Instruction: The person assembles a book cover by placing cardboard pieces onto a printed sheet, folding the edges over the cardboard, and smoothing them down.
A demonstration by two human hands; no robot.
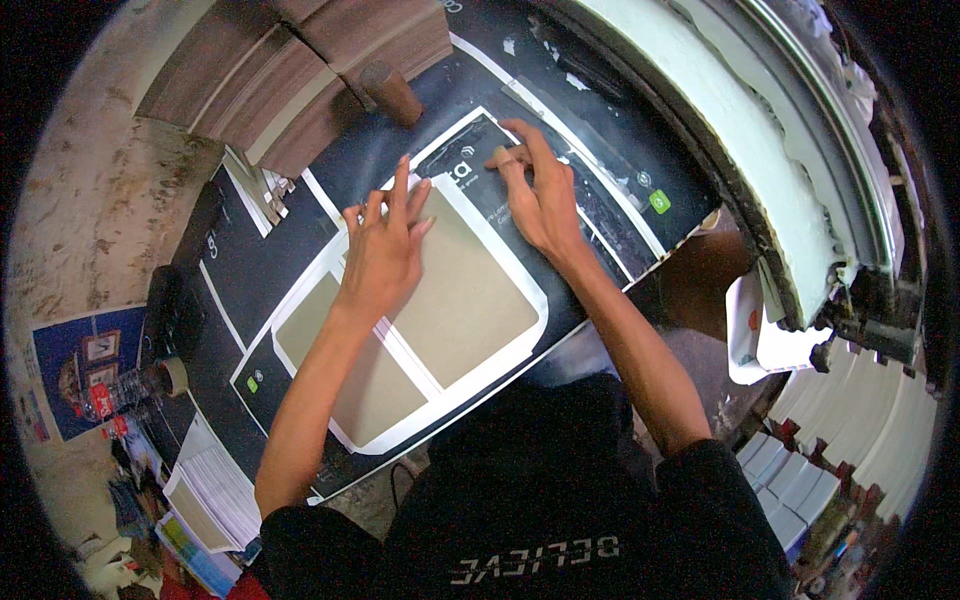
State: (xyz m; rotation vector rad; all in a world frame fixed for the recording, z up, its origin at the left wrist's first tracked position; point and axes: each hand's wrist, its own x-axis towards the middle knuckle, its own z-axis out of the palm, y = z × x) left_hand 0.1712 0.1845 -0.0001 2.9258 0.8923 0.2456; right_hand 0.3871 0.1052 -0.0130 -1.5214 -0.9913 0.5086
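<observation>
A white cover sheet (pixel 535 350) with its margins folded over two grey-brown boards lies on the black printed work surface (pixel 270 270). The larger board (pixel 465 290) is on the right and the other board (pixel 375 395) on the left, with a narrow white strip between them. My left hand (pixel 385 250) rests with fingers spread over the sheet's far edge, hiding part of the strip. Beyond the sheet's far right corner, my right hand (pixel 545 200) is over the black surface. Its fingers are bent but apart, and nothing shows in them.
Tall stacks of brown board (pixel 320 75) stand at the far left beside a brown cylinder (pixel 390 92). A tape roll (pixel 175 378) and a clear bottle (pixel 115 395) are at the left. A curved white edge (pixel 740 120) bounds the right; paper stacks (pixel 790 490) sit lower right.
</observation>
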